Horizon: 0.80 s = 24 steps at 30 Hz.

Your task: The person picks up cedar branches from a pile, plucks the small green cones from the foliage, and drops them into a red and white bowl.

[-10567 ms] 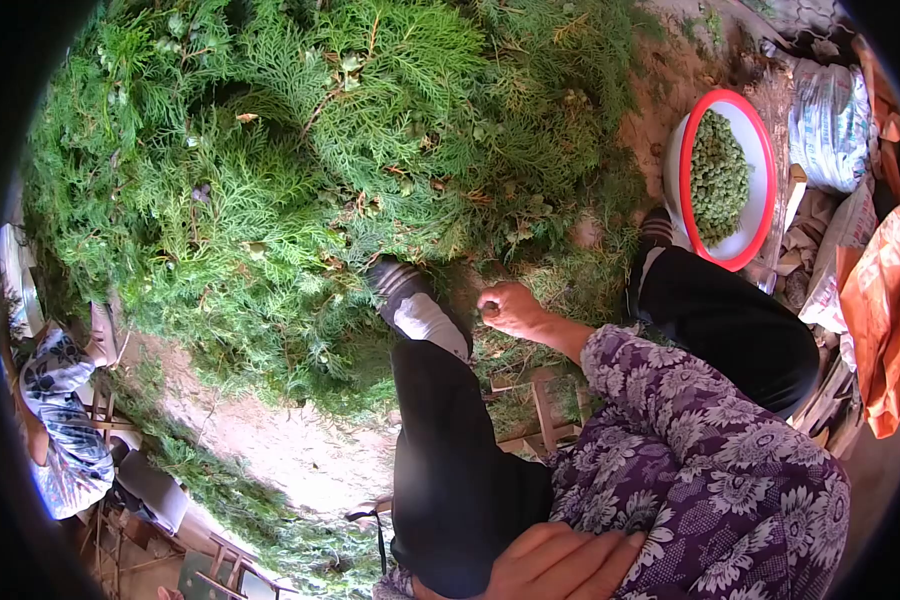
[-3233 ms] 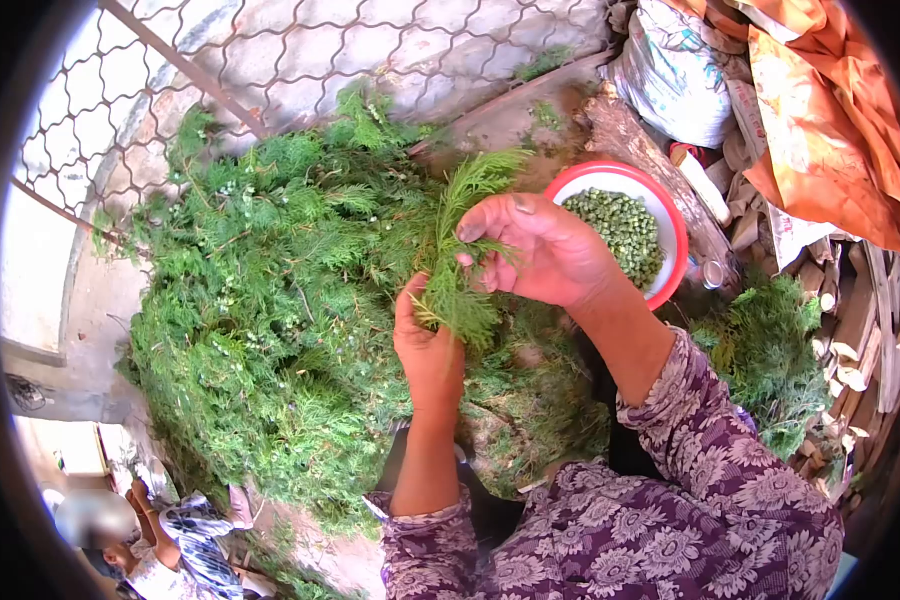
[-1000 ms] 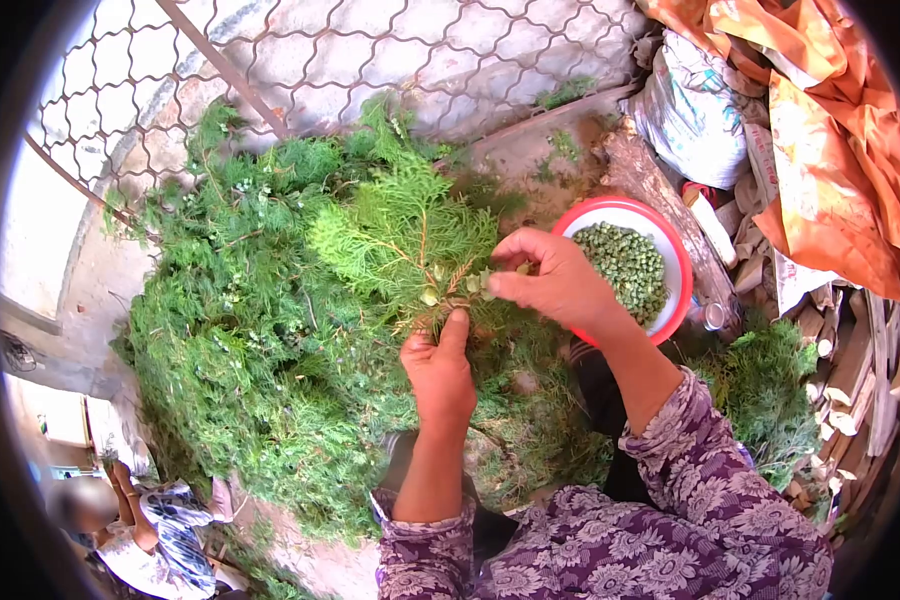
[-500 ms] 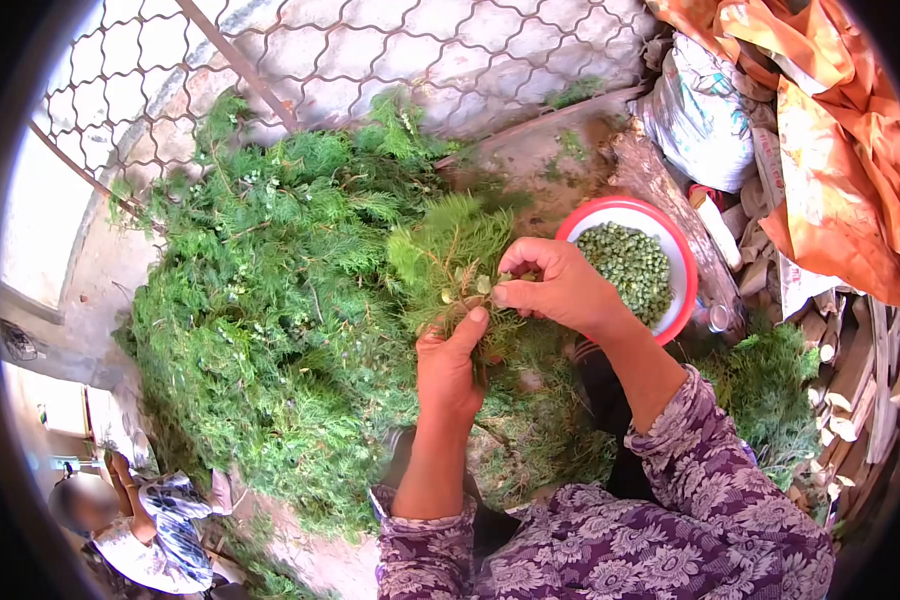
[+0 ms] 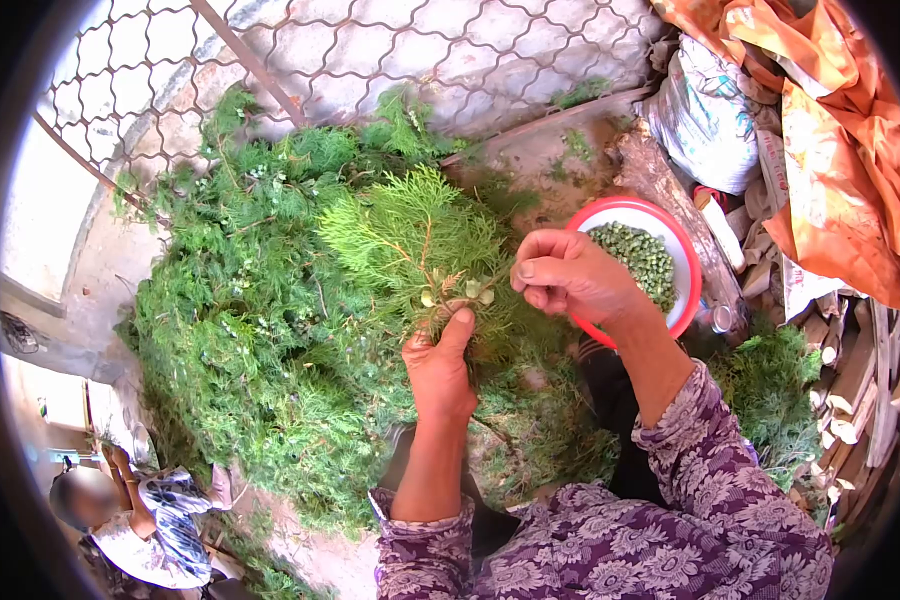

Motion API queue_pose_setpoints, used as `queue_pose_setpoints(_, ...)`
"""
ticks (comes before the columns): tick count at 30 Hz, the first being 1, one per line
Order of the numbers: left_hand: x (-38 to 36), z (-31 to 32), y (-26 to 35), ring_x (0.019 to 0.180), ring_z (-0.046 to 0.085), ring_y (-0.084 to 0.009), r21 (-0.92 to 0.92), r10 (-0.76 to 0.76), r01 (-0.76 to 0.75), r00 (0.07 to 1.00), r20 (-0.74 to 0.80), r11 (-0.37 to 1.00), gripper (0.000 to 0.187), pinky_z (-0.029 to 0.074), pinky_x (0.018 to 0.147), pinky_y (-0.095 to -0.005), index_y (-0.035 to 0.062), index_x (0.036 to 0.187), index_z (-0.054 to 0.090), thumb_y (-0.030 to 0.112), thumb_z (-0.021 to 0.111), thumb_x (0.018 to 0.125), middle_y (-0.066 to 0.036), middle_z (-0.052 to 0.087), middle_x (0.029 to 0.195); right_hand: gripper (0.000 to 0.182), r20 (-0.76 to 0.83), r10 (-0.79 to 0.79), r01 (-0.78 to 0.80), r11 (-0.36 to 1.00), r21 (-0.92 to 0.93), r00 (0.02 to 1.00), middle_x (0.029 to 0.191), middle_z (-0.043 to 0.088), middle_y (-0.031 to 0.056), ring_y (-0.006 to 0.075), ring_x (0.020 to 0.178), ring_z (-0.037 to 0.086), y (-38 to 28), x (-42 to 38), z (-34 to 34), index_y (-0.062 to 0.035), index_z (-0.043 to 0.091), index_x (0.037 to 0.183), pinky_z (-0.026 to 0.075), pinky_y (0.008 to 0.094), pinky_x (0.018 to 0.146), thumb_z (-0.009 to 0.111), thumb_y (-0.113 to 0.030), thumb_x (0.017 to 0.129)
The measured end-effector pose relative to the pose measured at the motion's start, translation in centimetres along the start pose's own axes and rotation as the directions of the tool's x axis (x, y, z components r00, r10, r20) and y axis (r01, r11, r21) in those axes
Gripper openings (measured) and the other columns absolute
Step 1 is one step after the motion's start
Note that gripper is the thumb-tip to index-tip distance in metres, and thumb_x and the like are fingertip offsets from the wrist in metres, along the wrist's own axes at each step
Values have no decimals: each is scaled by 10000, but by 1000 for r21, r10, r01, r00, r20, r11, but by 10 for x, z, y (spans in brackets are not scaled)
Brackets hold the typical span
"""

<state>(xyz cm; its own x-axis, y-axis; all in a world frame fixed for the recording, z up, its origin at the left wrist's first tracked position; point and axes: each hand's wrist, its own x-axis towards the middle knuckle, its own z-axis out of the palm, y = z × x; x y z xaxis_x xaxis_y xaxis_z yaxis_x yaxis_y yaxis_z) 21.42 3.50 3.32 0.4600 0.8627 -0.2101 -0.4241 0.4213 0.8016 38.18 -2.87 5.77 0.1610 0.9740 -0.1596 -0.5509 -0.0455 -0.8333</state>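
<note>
My left hand (image 5: 442,368) grips the stem of a green sprig (image 5: 400,235) between thumb and fingers, with its feathery leaves fanning upward. Pale round cones (image 5: 470,290) sit on the sprig just above my left thumb. To the right, my right hand (image 5: 570,275) is closed, thumb against curled fingers, apart from the cones; what it holds, if anything, is hidden. Behind it stands a white basin with a red rim (image 5: 688,262), holding many small green cones (image 5: 638,262). A large heap of cut green branches (image 5: 260,330) lies left of my hands.
A metal lattice (image 5: 370,50) runs along the top. At right are a white sack (image 5: 705,120), an orange sheet (image 5: 845,150), split wood (image 5: 875,380) and more greenery (image 5: 770,385). Another person (image 5: 155,520) sits at the lower left.
My right hand has drawn back to the right, away from the cones. The sprig in my left hand has shifted left and spread more upright into view.
</note>
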Motion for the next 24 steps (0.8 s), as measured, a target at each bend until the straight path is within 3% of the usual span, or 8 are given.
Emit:
queue_pose_setpoints(4,-1,-4,-1,763,584,-121,17,62,-62,998,8,998,143,465,721,-259,18,902,634,-18,622,764,-55,637,870,153,-51,83,-89,988,-130,995,651,544,2,65,508,483,15,6,8,-48,561,770,328,185,414,646,-175,776)
queue_pose_setpoints(6,-1,-1,0,760,583,-118,-1,65,-65,998,20,998,144,465,715,-259,20,904,634,-17,621,766,-53,636,874,201,-119,44,-81,943,-322,992,626,531,-13,52,487,453,21,10,12,-31,594,799,318,191,411,669,-215,767)
queue_pose_setpoints(10,-1,0,1,763,581,-115,-22,101,-100,994,42,995,145,465,712,-259,20,913,633,-13,614,773,-52,635,885,230,-113,85,-119,933,-338,990,615,527,-18,46,481,442,25,12,21,-15,618,837,324,199,412,687,-216,751)
queue_pose_setpoints(13,-3,4,7,772,581,-116,-4,103,-103,994,29,995,147,464,713,-255,20,919,630,-13,605,778,-52,634,884,255,-107,49,-73,971,-229,993,621,526,-21,47,483,441,28,12,24,-2,622,868,336,200,420,692,-214,744)
queue_pose_setpoints(15,-4,4,7,777,580,-116,-19,84,-83,996,30,996,147,464,712,-252,19,921,628,-13,603,780,-53,634,887,236,-164,-20,-23,967,-253,986,650,538,-14,48,493,451,26,10,28,-11,623,854,341,197,429,691,-207,740)
queue_pose_setpoints(19,-3,3,3,770,576,-115,-20,84,-84,996,21,996,142,463,700,-246,21,917,628,-6,606,780,-50,632,890,214,-166,13,-49,976,-213,986,665,543,-11,54,509,463,27,10,26,-14,615,846,349,197,437,684,-181,732)
queue_pose_setpoints(22,-6,5,3,755,571,-114,23,90,-90,996,-21,996,137,462,700,-253,27,910,627,0,613,777,-42,630,882,130,-137,26,-65,954,-294,990,644,527,-18,46,518,466,30,12,21,-29,576,808,349,182,446,634,-134,757)
queue_pose_setpoints(24,-10,5,5,749,569,-115,59,161,-158,986,-48,986,142,462,695,-259,28,910,626,10,625,769,-42,630,876,111,-148,-293,141,770,-623,945,638,521,-8,56,511,470,46,17,9,-25,542,807,351,192,440,602,-102,754)
